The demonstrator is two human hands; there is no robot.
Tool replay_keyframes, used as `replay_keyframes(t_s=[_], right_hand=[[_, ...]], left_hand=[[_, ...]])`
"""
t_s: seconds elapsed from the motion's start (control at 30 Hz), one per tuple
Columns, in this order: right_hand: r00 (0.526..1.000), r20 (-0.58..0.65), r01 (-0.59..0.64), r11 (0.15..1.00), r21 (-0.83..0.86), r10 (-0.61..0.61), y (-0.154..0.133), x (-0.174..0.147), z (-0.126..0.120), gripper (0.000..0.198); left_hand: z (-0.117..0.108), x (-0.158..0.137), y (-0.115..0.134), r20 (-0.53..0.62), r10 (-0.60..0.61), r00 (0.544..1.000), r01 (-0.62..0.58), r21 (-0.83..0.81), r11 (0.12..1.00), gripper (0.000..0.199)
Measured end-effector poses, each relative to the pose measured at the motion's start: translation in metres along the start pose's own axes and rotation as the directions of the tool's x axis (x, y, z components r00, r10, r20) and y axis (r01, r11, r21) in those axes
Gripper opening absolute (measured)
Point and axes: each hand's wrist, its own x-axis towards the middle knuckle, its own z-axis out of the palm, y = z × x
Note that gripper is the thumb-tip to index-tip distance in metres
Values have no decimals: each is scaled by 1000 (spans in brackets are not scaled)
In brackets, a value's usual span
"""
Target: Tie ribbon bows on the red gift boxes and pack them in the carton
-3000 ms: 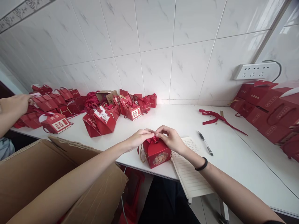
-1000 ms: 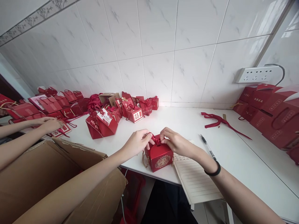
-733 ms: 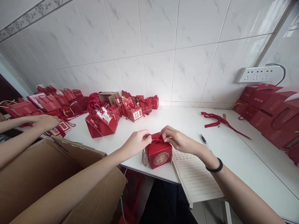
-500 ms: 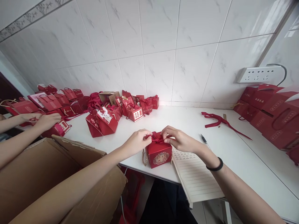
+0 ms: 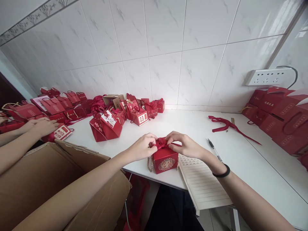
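Red box (image 5: 166, 161) upright at table (image 5: 192, 125) edge, bow (image 5: 162, 143) on top. Left hand (image 5: 143, 147) and right hand (image 5: 182, 145) each pinch the bow's ribbon. Notebook (image 5: 204, 184) just right of box, pen (image 5: 215, 149) beyond.

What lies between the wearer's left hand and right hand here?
In the head view, a red ribbon bow atop the red box lies between the left hand and right hand.

On the table (image 5: 187, 123), a gift box (image 5: 166, 163) stands left of a notebook (image 5: 204, 184), perhaps touching it; a loose ribbon (image 5: 227, 123) lies behind a pen (image 5: 211, 144).
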Motion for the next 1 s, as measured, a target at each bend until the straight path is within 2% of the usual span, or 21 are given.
replay_keyframes(t_s=[0.13, 0.27, 0.33, 0.47, 0.6, 0.7, 0.83, 1.0], right_hand=[[1000, -13, -23, 997, 76, 24, -4, 0, 3, 10], [997, -56, -64, 997, -41, 61, -7, -1, 0, 6], [993, -67, -101, 990, -95, 95, -6, -1, -3, 12], [988, -29, -152, 979, -133, 149, -5, -2, -8, 18], [991, 24, -131, 988, -81, 133, -4, -2, -6, 10], [996, 7, -92, 996, -9, 92, -4, -1, -2, 9], [998, -15, -60, 996, 72, 61, -4, 1, 0, 14], [996, 29, -86, 996, 38, 85, -3, 0, 0, 23]], left_hand=[[0, -1, 1, 11, -8, 1000, 8, -5, 1000, 15], [-1, -1, 1, 16, -17, 1000, 17, -11, 1000, 14], [-1, 0, 0, 14, -14, 1000, 14, -11, 1000, 15], [-1, 0, 0, 20, -12, 1000, 12, -23, 1000, 15], [-1, 0, 1, 28, -27, 999, 27, -29, 999, 15], [-1, -1, 2, 25, -15, 1000, 15, -31, 999, 15], [-2, -1, 3, 17, -17, 1000, 17, -32, 999, 15], [-2, 0, 3, 20, -12, 1000, 12, -37, 999, 16]])
